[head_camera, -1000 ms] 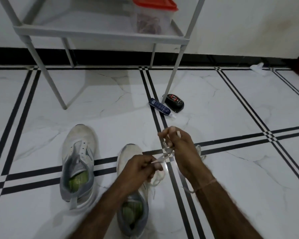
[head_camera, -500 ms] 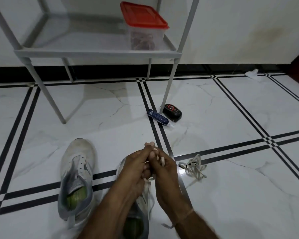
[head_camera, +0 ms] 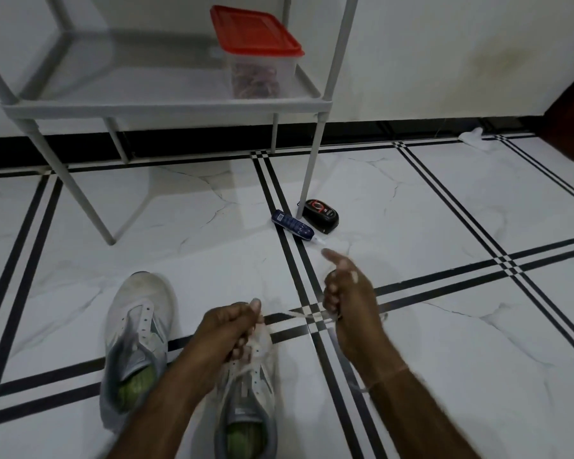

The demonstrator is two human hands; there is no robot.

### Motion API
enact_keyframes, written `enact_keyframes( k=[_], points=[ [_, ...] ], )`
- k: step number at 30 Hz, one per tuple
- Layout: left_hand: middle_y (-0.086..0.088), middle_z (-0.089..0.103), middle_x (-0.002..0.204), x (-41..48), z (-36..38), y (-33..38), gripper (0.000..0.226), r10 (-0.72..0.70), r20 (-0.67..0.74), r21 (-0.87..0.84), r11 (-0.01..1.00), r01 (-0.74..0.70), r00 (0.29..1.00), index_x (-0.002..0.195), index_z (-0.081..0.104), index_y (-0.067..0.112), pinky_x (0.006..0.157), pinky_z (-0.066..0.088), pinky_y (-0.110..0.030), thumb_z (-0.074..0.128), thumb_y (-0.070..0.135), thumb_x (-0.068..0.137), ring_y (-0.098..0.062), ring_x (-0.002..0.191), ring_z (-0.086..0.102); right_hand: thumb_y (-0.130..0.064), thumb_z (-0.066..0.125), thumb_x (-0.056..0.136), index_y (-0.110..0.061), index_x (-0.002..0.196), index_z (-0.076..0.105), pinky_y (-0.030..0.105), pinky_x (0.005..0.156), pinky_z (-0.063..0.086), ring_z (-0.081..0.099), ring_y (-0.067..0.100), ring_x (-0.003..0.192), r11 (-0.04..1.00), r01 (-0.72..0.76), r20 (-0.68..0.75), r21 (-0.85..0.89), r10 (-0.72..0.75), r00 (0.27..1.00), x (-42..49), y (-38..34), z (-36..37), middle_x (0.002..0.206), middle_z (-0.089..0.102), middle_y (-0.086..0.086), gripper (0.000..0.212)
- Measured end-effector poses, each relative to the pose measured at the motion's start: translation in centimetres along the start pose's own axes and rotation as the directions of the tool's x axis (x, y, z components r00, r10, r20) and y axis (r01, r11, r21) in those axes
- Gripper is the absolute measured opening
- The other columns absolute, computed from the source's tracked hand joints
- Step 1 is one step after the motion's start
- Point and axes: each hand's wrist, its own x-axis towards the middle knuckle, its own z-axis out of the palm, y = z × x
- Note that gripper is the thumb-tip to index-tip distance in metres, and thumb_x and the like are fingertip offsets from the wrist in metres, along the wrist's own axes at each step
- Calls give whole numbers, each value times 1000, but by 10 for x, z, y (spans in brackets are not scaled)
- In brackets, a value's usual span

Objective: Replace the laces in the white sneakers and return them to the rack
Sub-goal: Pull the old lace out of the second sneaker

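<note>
Two white and grey sneakers with green insoles stand on the floor. The left sneaker (head_camera: 136, 339) has bare eyelets and no lace. My left hand (head_camera: 229, 329) grips the front of the right sneaker (head_camera: 249, 402) around its eyelets. A white lace (head_camera: 307, 315) runs taut from that shoe to my right hand (head_camera: 348, 293), which holds it in curled fingers with the index finger pointing out. The loose lace heap is hidden behind my right hand.
A grey metal rack (head_camera: 166, 109) stands against the wall, with a red-lidded clear container (head_camera: 257, 58) on its shelf. By its front right leg lie a blue tube (head_camera: 292, 225) and a black oval tin (head_camera: 321, 215). A white scrap (head_camera: 474, 137) lies by the far wall.
My hands were pressed together over the right sneaker; the right hand has since pulled away to the right, drawing the lace taut. The view has tilted up a little.
</note>
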Motion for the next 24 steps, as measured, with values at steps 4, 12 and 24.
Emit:
enact_keyframes(
  k=[4,12,24],
  points=[
    [-1,50,62,8,31,19,44,-18,40,-83,996,21,999,77,77,12,46,33,-20,72,55,79,-8,51,39,-24,64,98,-16,125,71,32,94,58,70,18,112,984,62,285,-168,-11,958,-29,26,27,116,76,4,30],
    [0,53,62,9,49,17,47,-9,56,-154,988,17,998,86,76,7,46,36,-20,65,53,88,-6,49,41,-33,60,101,-6,88,64,35,64,54,62,22,71,993,88,-104,-84,-96,990,-16,24,26,79,64,18,31],
    [-7,76,82,14,95,3,24,179,-160,77,983,-168,971,89,65,10,60,57,-33,85,20,79,-20,67,72,-38,47,105,-7,87,59,28,51,50,66,18,62,932,-107,-187,345,180,966,-18,40,12,73,69,9,38]
  ],
)
